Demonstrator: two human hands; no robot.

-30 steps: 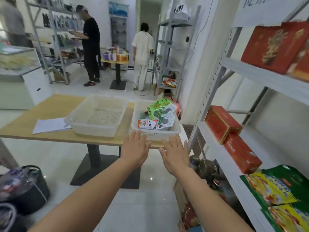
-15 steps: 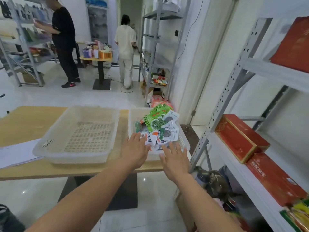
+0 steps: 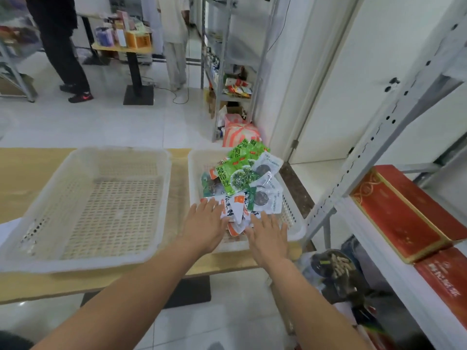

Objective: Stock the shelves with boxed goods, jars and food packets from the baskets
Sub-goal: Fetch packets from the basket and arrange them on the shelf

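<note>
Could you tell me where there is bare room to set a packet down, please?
The left basket holds nothing; bare table shows left of it. The right basket is crowded with packets, left hand and right hand at its near end.

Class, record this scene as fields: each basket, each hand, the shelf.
Left basket: empty, on the table
Right basket: heaped with packets, green and white
Left hand: open, on the near packets
Right hand: open, above that basket's near rim
Shelf: red boxes lying flat
</note>
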